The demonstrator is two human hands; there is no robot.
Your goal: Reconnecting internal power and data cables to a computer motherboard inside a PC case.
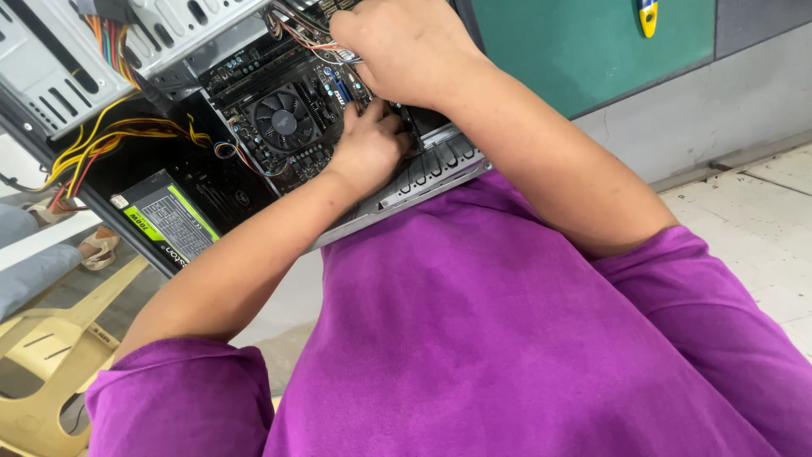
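Note:
An open computer case (pixel 423 182) lies on its side in front of me, its black motherboard (pixel 254 76) facing up with a round cooler fan (pixel 281 119) in the middle. My left hand (pixel 368 144) reaches into the case just right of the fan, fingers curled down against the board near the case's rear edge. My right hand (pixel 406 42) is above it, closed over thin coloured wires (pixel 309 38) at the board's upper part. What the fingertips of either hand grip is hidden.
A power supply (pixel 165 224) with a green label sits at the case's left end, with yellow, red and black cables (pixel 110 140) fanning out. A yellow plastic chair (pixel 59 338) stands lower left. A green wall panel (pixel 592 42) and tiled floor (pixel 753 211) lie right.

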